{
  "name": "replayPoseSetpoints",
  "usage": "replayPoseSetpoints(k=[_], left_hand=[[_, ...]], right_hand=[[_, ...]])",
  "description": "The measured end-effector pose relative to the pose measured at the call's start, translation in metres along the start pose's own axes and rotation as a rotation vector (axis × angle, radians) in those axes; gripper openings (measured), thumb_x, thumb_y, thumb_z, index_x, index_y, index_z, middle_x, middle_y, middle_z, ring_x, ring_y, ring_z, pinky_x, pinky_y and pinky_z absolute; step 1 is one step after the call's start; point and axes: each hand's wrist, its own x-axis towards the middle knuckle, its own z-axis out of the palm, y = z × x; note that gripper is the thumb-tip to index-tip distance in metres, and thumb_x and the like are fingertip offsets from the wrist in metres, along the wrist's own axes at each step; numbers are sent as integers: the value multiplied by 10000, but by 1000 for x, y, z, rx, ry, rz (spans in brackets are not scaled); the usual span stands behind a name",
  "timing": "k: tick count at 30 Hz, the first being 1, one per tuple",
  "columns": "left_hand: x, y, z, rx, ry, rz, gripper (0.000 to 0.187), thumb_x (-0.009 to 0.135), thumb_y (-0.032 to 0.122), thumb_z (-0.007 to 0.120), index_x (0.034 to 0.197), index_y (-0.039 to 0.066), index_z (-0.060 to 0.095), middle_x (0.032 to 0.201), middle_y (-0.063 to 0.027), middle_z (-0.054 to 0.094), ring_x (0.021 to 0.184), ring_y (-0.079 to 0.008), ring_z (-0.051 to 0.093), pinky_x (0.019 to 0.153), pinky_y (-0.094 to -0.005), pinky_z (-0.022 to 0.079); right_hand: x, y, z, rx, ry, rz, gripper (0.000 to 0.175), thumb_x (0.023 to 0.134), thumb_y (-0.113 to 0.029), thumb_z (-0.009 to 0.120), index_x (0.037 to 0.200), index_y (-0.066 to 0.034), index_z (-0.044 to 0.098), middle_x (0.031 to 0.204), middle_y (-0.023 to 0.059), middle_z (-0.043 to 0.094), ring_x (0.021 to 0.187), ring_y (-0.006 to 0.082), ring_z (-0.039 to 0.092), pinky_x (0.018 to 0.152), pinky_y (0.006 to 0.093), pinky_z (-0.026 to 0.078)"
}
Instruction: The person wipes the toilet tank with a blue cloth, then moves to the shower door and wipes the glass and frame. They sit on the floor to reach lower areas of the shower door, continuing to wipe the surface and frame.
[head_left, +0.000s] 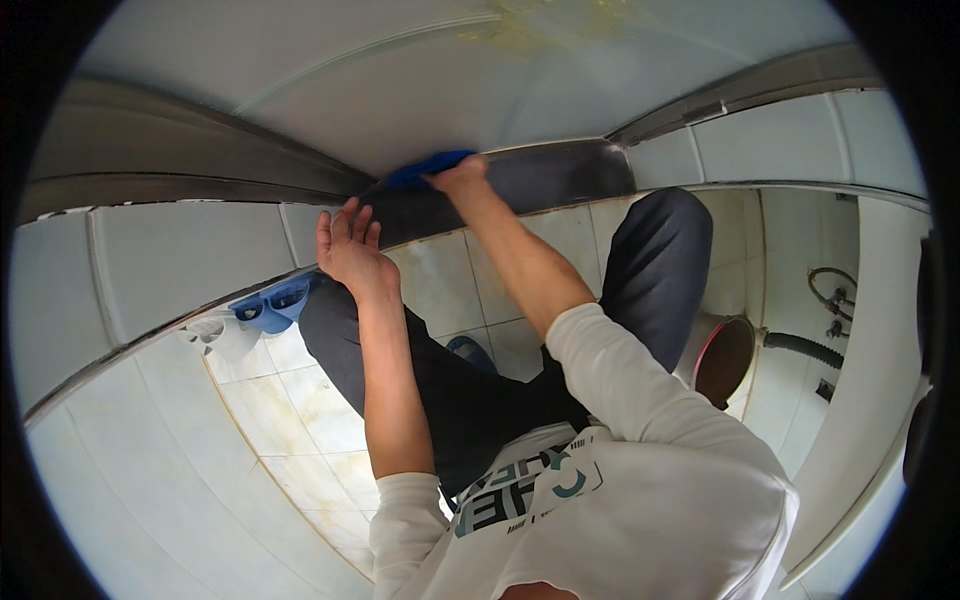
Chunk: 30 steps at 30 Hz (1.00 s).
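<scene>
My right hand (463, 174) presses a blue cloth (429, 169) against the dark stone threshold (555, 174), near its left corner where it meets the dark frame and a pale glossy surface. The palm and part of the fingers are hidden by the cloth and the wrist. My left hand (352, 244) is raised with its fingers apart, beside the left end of the threshold and close to the tiled wall (195, 240). It holds nothing.
Blue slippers (274, 306) and white slippers (219, 330) hang or stand along the left wall. By my right knee is a round bucket (724, 360), with a black corrugated hose (802, 347) and a braided pipe (825, 289) behind it. Pale floor tiles (431, 281) lie below me.
</scene>
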Motion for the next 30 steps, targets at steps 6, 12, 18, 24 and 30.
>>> replayPoseSetpoints(k=[6,12,18,24,30], left_hand=[[8,5,3,-12,-94,-81,395,910,112,552,1275,70,408,1044,-108,654,861,-208,631,687,-312,472],[5,0,10,82,-259,-226,337,911,126,568,1223,60,457,1015,-114,667,852,-207,650,662,-299,491],[-11,-24,36,275,-541,-349,237,923,162,579,1133,56,552,961,-90,696,821,-160,664,630,-262,487],[-14,-30,50,380,-609,-318,267,924,167,581,1157,41,548,962,-84,695,816,-150,658,634,-250,472],[-14,-33,55,425,-619,-356,238,921,168,587,1126,52,560,962,-78,693,817,-142,655,631,-252,468]], right_hand=[[14,-98,-8,85,-177,-466,430,957,-265,332,1214,-14,568,1247,120,587,1120,306,557,1004,434,423],[-2,-141,-3,76,100,-757,399,926,-169,334,1181,17,577,1232,110,590,1061,278,579,954,414,465],[-49,-135,20,14,126,-992,457,964,-192,355,1370,6,420,1349,128,504,1161,270,521,1008,383,404],[-118,-116,53,-397,110,-1472,560,982,-172,397,1480,2,209,1489,173,336,1281,281,426,1085,334,297],[-100,-116,48,-592,190,-1761,559,1010,-219,304,1484,27,140,1557,191,156,1434,309,177,1149,340,157]])
